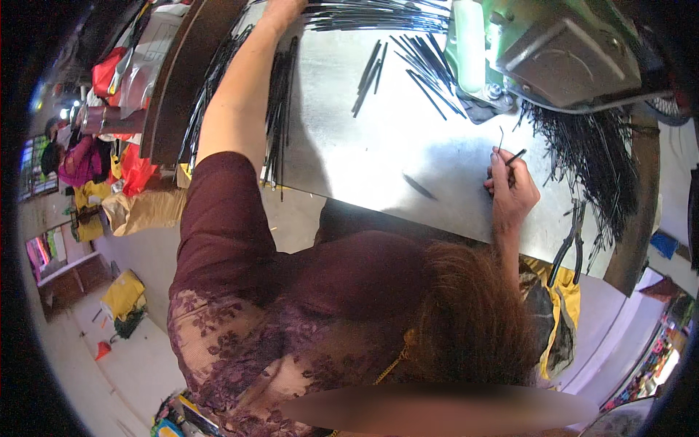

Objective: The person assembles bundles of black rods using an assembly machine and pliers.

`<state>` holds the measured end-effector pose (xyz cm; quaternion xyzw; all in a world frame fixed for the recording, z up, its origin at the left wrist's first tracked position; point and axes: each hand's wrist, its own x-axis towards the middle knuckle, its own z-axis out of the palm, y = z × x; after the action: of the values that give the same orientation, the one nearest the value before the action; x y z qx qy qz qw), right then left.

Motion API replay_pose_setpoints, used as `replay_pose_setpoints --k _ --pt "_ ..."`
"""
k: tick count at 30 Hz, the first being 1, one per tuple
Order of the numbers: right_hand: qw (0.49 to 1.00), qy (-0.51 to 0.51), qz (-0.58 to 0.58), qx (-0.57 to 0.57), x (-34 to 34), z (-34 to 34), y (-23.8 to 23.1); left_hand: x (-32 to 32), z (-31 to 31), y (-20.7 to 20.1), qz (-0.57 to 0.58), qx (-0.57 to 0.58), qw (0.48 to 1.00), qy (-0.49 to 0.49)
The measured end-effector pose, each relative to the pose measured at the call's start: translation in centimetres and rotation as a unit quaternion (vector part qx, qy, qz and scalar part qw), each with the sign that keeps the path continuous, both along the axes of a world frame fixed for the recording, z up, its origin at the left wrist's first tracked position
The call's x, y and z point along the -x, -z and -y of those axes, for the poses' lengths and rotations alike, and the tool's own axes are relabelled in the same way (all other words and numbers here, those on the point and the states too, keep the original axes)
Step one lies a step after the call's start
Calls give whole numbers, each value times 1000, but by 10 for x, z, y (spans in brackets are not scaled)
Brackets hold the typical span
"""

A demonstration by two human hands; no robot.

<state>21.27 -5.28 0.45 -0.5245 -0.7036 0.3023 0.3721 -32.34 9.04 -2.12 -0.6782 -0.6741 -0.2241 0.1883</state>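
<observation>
My left arm stretches across to the far side of the metal worktable (328, 146). My left hand (285, 10) is at the top edge of the view, beside a pile of long thin black strips (378, 16); its fingers are cut off. Near the table's right side my right hand (515, 191) is closed in a pinch. From it stick out a short black stick (516, 156) and a thin piece with a bent tip (501, 137). Several loose black strips (368, 79) lie on the table between my hands, and more strips (429, 69) fan out by the machine.
A green machine (504, 44) with a dark plate stands at the far right. Behind my right hand a tangled heap of black wires (590, 156) spreads along the edge, with black-handled pliers (568, 244) hanging near it. More strips (280, 109) lie under my left arm.
</observation>
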Motion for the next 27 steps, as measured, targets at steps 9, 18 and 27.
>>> replay_pose_setpoints --k 9,18,27 --pt "972 39 -138 187 5 -5 -21 -152 47 -140 -134 -117 968 177" --pt "908 -154 -300 250 -4 -54 -21 -278 130 -76 679 369 610 173" --pt "873 -110 -385 278 23 -64 1 -338 106 -17 868 157 412 229"
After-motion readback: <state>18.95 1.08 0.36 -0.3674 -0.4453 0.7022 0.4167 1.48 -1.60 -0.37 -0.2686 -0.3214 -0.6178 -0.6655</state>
